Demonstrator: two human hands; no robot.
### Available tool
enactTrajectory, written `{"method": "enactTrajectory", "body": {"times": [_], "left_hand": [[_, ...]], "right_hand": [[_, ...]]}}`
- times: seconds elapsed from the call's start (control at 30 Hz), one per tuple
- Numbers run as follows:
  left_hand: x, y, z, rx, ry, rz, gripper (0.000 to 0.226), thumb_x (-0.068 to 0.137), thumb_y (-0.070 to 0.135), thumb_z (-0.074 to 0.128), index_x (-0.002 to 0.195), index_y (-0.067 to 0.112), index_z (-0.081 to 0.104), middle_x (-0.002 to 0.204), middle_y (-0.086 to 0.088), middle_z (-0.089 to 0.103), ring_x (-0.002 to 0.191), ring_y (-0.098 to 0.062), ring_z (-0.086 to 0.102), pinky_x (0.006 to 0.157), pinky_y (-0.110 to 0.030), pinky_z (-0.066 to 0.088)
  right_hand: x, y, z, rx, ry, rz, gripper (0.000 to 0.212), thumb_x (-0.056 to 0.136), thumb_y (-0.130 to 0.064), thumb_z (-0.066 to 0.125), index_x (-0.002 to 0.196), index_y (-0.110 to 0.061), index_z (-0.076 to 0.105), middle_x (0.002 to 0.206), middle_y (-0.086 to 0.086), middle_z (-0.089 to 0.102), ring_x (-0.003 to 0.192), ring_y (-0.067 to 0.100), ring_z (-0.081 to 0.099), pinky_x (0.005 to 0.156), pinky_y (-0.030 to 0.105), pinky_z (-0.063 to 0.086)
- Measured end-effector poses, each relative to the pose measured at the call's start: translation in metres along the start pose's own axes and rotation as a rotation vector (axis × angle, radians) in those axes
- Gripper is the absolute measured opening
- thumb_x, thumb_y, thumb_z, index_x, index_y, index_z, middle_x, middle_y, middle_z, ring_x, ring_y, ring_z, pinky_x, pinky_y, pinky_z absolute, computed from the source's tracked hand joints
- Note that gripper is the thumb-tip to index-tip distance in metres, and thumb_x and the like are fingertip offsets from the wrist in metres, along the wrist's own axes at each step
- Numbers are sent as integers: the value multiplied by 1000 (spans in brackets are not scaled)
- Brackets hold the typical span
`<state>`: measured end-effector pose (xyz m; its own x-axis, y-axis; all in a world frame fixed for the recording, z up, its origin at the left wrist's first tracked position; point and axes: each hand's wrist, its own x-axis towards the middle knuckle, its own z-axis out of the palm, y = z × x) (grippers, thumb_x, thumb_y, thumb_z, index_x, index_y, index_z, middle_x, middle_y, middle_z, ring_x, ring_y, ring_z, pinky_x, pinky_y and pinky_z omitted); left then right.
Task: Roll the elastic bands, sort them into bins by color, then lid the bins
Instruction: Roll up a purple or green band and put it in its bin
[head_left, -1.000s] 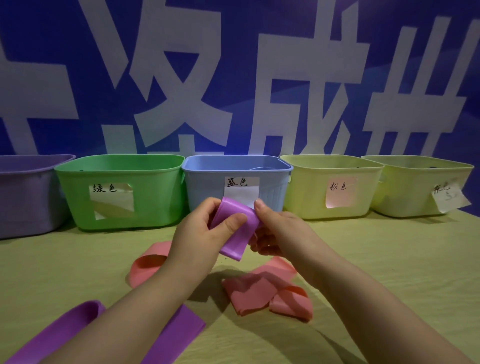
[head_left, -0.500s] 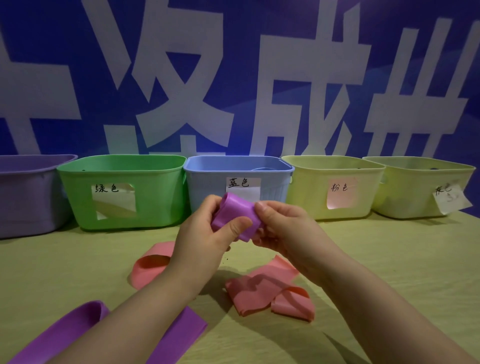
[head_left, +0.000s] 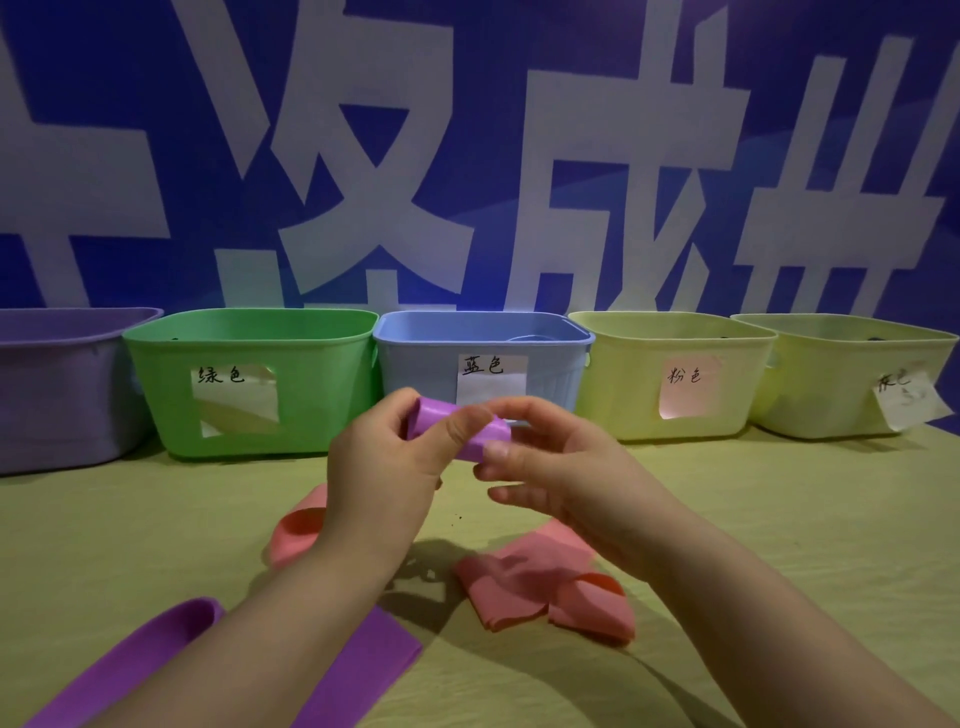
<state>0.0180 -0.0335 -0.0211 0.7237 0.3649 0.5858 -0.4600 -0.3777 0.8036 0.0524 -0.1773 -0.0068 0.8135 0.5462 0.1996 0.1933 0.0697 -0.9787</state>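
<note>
Yellow-green surface (head_left: 805, 519) holds a bin row: far left of the blue bin (head_left: 415, 364), the purple bin (head_left: 52, 384) is cut off by the frame. Before the blue bin, left hand (head_left: 382, 473) and right hand (head_left: 566, 467) pinch the rolled purple band (head_left: 430, 417), the left thumb hiding its middle.

Rolled purple band (head_left: 429, 419) in left hand (head_left: 384, 467)

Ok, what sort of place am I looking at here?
Likely a staged sorting workstation, not a home: a green plastic bin and pale blue plastic bin bearing handwritten colour labels stand in a row on a yellow-green table cover, before a blue banner with large white characters, with loose pink elastic bands.
</note>
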Motion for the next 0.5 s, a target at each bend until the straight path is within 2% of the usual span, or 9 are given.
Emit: {"method": "enactTrajectory", "body": {"times": [0.13, 0.23, 0.3, 0.37, 0.43, 0.5], "left_hand": [[-2, 0, 1, -13, -10, -14, 76, 57, 75, 62, 67, 0, 48, 52, -8, 41, 50, -19, 38, 50, -36, 34], [-1, 10, -2, -32, -51, -11, 70, 55, 69, 58, 72, 1, 53, 55, -7, 52, 49, -18, 49, 50, -34, 39], [5, 19, -7, 17, -106, 14, 62, 58, 70, 60, 81, 12, 59, 69, -6, 64, 62, -22, 60, 57, -40, 49], [13, 27, -18, 52, -149, 42, 55, 65, 69, 64, 91, 22, 57, 81, -1, 67, 76, -21, 64, 70, -46, 53], [21, 33, -37, 62, -162, 60, 45, 69, 60, 64, 97, 27, 54, 88, 2, 66, 82, -19, 64, 75, -46, 54], [30, 39, -64, 41, -158, 63, 26, 74, 40, 66, 95, 30, 55, 91, 4, 66, 84, -16, 64, 74, -42, 54]], "right_hand": [[-1, 3, 6, -56, 47, -62, 20, 81, -8, 66, 101, -13, 63, 76, -3, 66, 71, 8, 61, 77, 27, 53], [2, 0, 9, -40, 94, -101, 17, 83, -5, 63, 99, -12, 64, 75, -1, 65, 66, 5, 59, 77, 27, 52], [6, -8, 12, -23, 116, -138, 16, 84, -8, 61, 100, -13, 64, 76, -2, 66, 67, 5, 60, 74, 27, 52], [12, -19, 19, -29, 132, -169, 16, 86, -10, 59, 101, -13, 64, 78, -1, 65, 68, 6, 60, 74, 26, 51], [20, -32, 32, -24, 134, -205, 13, 88, -10, 57, 97, -15, 65, 77, 0, 64, 68, 8, 58, 74, 25, 52], [29, -42, 54, -19, 115, -232, 13, 89, -9, 56, 94, -17, 64, 76, 0, 63, 67, 8, 57, 72, 23, 52]]}}
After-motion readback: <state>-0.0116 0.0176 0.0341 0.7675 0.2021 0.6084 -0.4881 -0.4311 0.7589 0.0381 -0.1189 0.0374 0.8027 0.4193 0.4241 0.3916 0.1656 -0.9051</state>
